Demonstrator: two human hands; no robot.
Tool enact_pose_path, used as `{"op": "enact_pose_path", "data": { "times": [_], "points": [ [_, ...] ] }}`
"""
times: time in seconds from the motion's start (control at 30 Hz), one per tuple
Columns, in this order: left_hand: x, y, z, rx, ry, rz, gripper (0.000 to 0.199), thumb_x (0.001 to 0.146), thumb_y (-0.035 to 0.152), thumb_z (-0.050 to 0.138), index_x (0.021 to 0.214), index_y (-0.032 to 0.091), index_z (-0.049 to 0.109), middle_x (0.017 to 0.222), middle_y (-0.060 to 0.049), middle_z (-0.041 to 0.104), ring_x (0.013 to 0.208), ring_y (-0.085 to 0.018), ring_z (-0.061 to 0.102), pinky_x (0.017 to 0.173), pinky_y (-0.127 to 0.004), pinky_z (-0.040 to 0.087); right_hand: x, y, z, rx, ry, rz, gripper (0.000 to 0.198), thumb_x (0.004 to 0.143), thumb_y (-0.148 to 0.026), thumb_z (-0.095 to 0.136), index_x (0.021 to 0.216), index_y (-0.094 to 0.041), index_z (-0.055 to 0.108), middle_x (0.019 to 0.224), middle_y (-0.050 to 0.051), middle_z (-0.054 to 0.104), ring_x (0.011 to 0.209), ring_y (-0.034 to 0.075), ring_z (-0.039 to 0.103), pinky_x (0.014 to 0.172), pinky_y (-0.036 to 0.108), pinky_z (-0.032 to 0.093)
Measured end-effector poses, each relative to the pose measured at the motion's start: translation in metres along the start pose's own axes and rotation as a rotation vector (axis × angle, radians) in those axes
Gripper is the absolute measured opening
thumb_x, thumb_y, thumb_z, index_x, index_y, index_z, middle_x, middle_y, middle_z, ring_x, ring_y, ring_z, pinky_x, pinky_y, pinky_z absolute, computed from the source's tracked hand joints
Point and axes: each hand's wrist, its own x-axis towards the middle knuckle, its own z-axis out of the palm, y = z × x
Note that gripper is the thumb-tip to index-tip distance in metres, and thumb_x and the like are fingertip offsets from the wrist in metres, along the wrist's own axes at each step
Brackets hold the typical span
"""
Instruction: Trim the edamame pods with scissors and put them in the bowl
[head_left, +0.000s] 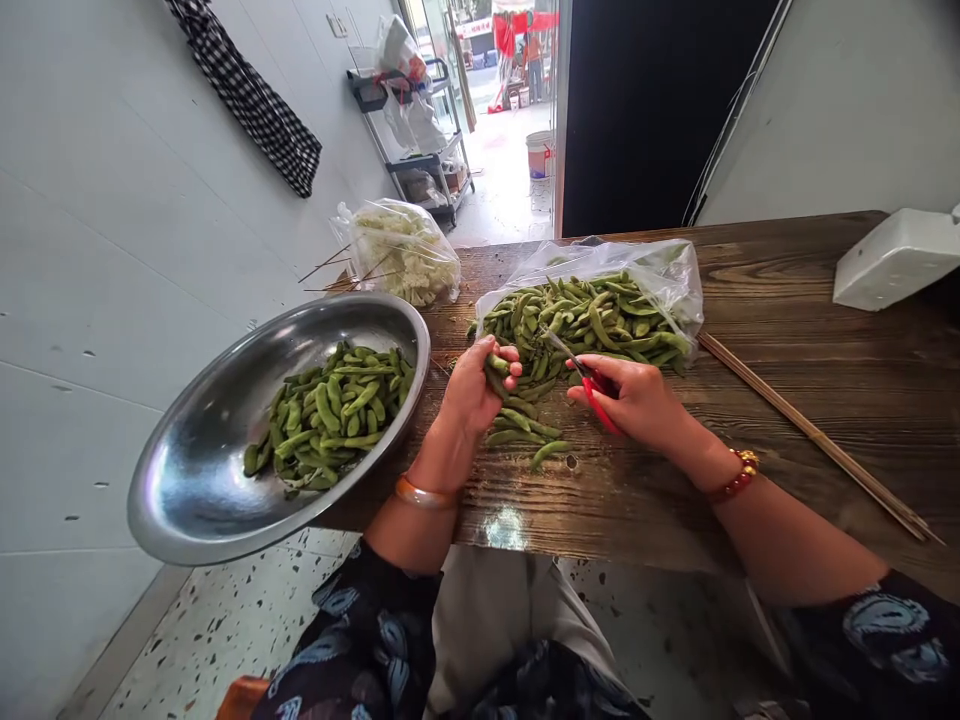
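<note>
My left hand (474, 385) is closed around a few green edamame pods (496, 366), their ends showing between thumb and fingers. In my right hand (634, 395) are red-handled scissors (598, 402), blades pointing up and left toward the pile. Just beyond both hands, a heap of edamame pods (581, 315) spills from a clear plastic bag (675, 280). Several loose pods (551, 453) lie on the wood below. To the left, a large steel basin (199, 470) holds more pods (330, 415) in its right part.
Behind the basin sits a plastic bag of pale florets (409, 250), with thin skewers beside it. A bundle of long sticks (817, 435) lies across the right of the wooden table (772, 300). A white box (896, 260) stands at the far right. Beyond the table is a shelf cart (424, 160).
</note>
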Motion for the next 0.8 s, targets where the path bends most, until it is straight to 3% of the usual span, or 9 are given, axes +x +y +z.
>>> {"op": "enact_pose_path", "data": {
  "times": [0.07, 0.13, 0.2, 0.3, 0.43, 0.63, 0.7, 0.8],
  "points": [
    [0.0, 0.0, -0.002, 0.084, -0.017, -0.007, 0.027, 0.072, 0.032, 0.069, 0.072, 0.016, 0.047, 0.068, 0.001, 0.057, 0.05, -0.005, 0.05, 0.042, -0.015, 0.035, 0.0, 0.0, -0.001, -0.005, 0.0, 0.001, 0.042, 0.082, -0.047, 0.061, 0.11, -0.015, 0.066, 0.074, 0.003, 0.065, 0.059, 0.014, 0.052, 0.059, 0.027, 0.045],
    [0.001, -0.004, -0.002, 0.306, -0.057, 0.088, 0.022, 0.072, 0.03, 0.069, 0.073, 0.016, 0.052, 0.062, 0.003, 0.054, 0.046, -0.005, 0.044, 0.042, -0.016, 0.03, 0.001, 0.0, -0.001, -0.007, -0.005, -0.002, 0.043, 0.082, -0.047, 0.061, 0.11, -0.014, 0.066, 0.074, 0.003, 0.065, 0.059, 0.014, 0.052, 0.059, 0.027, 0.044],
    [0.001, -0.009, -0.002, 0.642, -0.067, 0.256, 0.014, 0.074, 0.027, 0.066, 0.072, 0.017, 0.057, 0.06, 0.002, 0.054, 0.051, -0.008, 0.046, 0.048, -0.019, 0.034, 0.001, -0.001, -0.001, -0.007, -0.009, -0.006, 0.043, 0.082, -0.046, 0.061, 0.111, -0.014, 0.066, 0.074, 0.003, 0.064, 0.059, 0.015, 0.052, 0.06, 0.028, 0.045],
    [0.001, -0.017, -0.001, 1.167, -0.063, 0.467, 0.007, 0.076, 0.021, 0.062, 0.07, 0.018, 0.064, 0.073, -0.003, 0.063, 0.073, -0.016, 0.056, 0.068, -0.026, 0.041, 0.002, -0.001, -0.001, -0.006, 0.001, -0.013, 0.042, 0.082, -0.045, 0.062, 0.11, -0.015, 0.066, 0.073, 0.003, 0.065, 0.06, 0.015, 0.053, 0.061, 0.028, 0.045],
    [-0.001, -0.018, -0.001, 1.558, -0.134, 0.428, 0.007, 0.077, 0.026, 0.062, 0.078, 0.021, 0.068, 0.083, -0.005, 0.063, 0.08, -0.019, 0.057, 0.072, -0.029, 0.04, 0.002, 0.001, 0.0, -0.019, -0.004, -0.014, 0.042, 0.082, -0.043, 0.063, 0.111, -0.013, 0.065, 0.076, 0.004, 0.066, 0.061, 0.016, 0.055, 0.063, 0.029, 0.047],
    [-0.006, -0.016, 0.0, 1.721, -0.217, 0.389, 0.01, 0.079, 0.024, 0.06, 0.084, 0.024, 0.069, 0.086, -0.004, 0.06, 0.077, -0.018, 0.058, 0.067, -0.027, 0.04, 0.001, 0.005, 0.005, -0.017, 0.008, -0.024, 0.041, 0.08, -0.044, 0.066, 0.11, -0.015, 0.066, 0.081, 0.006, 0.069, 0.067, 0.018, 0.06, 0.066, 0.03, 0.049],
    [-0.005, -0.017, 0.0, 1.648, -0.195, 0.45, 0.01, 0.078, 0.02, 0.06, 0.084, 0.022, 0.069, 0.088, -0.004, 0.06, 0.079, -0.017, 0.058, 0.07, -0.027, 0.042, 0.0, 0.005, 0.005, -0.007, 0.007, -0.023, 0.042, 0.08, -0.045, 0.065, 0.11, -0.016, 0.066, 0.08, 0.005, 0.068, 0.065, 0.017, 0.058, 0.064, 0.03, 0.049],
    [-0.002, -0.016, 0.0, 1.37, -0.11, 0.563, 0.008, 0.075, 0.016, 0.063, 0.08, 0.019, 0.068, 0.087, -0.004, 0.062, 0.085, -0.017, 0.058, 0.079, -0.028, 0.044, 0.0, 0.005, 0.004, 0.017, 0.011, -0.026, 0.045, 0.081, -0.046, 0.063, 0.112, -0.014, 0.064, 0.078, 0.004, 0.066, 0.062, 0.015, 0.055, 0.062, 0.029, 0.049]
  ]
}}
